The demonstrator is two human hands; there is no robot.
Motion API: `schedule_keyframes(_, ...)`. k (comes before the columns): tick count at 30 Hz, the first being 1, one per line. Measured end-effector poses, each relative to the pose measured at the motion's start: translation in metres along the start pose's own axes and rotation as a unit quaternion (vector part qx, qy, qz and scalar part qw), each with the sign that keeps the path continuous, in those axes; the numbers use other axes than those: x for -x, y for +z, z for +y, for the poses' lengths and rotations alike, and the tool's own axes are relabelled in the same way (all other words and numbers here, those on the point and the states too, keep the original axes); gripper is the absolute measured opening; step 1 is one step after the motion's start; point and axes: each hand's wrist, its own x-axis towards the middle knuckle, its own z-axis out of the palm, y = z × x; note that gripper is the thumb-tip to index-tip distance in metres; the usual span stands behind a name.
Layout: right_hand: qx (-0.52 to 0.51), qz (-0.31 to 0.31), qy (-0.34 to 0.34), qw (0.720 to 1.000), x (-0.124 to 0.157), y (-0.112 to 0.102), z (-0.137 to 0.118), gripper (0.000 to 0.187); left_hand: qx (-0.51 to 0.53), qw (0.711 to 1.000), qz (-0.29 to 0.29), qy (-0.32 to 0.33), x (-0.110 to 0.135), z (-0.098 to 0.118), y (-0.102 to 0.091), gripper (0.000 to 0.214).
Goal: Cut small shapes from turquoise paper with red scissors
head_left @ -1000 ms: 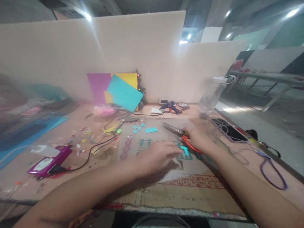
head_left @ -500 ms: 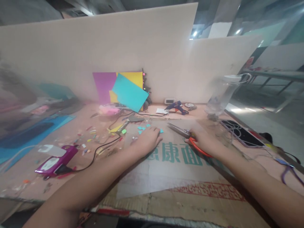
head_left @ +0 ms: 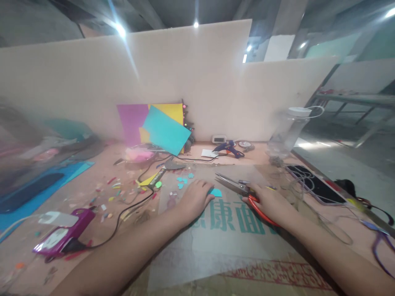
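Note:
My left hand (head_left: pixel 197 198) is closed in a pinch on a small piece of teal craft foam or paper (head_left: pixel 217 192), which sticks out to the right of the fingertips. Orange-handled scissors (head_left: pixel 239 187) are in my right hand (head_left: pixel 266 202), blades pointing left towards the piece, with a gap between. The blades look closed or nearly so. Several small teal cut-outs (head_left: pixel 182 180) lie just beyond my left hand. Under both hands is a translucent sheet (head_left: pixel 203 242) over cardboard printed with green characters.
Teal, purple and yellow sheets (head_left: pixel 166 129) lean at the back beside a glue gun (head_left: pixel 230 148). A purple power strip (head_left: pixel 63 232) and scattered scraps (head_left: pixel 115 187) lie left. To the right are a phone (head_left: pixel 316 185) with a tangled cord and a clear plastic jug (head_left: pixel 286 133).
The view has tilted up, so everything sits lower in the picture. More of the teal piece shows at my left fingertips. My right hand still holds the scissors.

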Motion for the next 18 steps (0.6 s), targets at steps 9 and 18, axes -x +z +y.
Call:
schedule_keyframes(9,-0.025,0.022,-0.01,0.999,0.002,0.003,0.001,0.038,0.162,0.986,0.008,-0.039,0.0,-0.004,0.003,0.016)
schedule_keyframes(18,-0.021,0.007,-0.019,1.0,0.005,0.004,0.003,0.041,0.487,0.858,-0.055,-0.153,-0.007,-0.018,0.012,0.042)
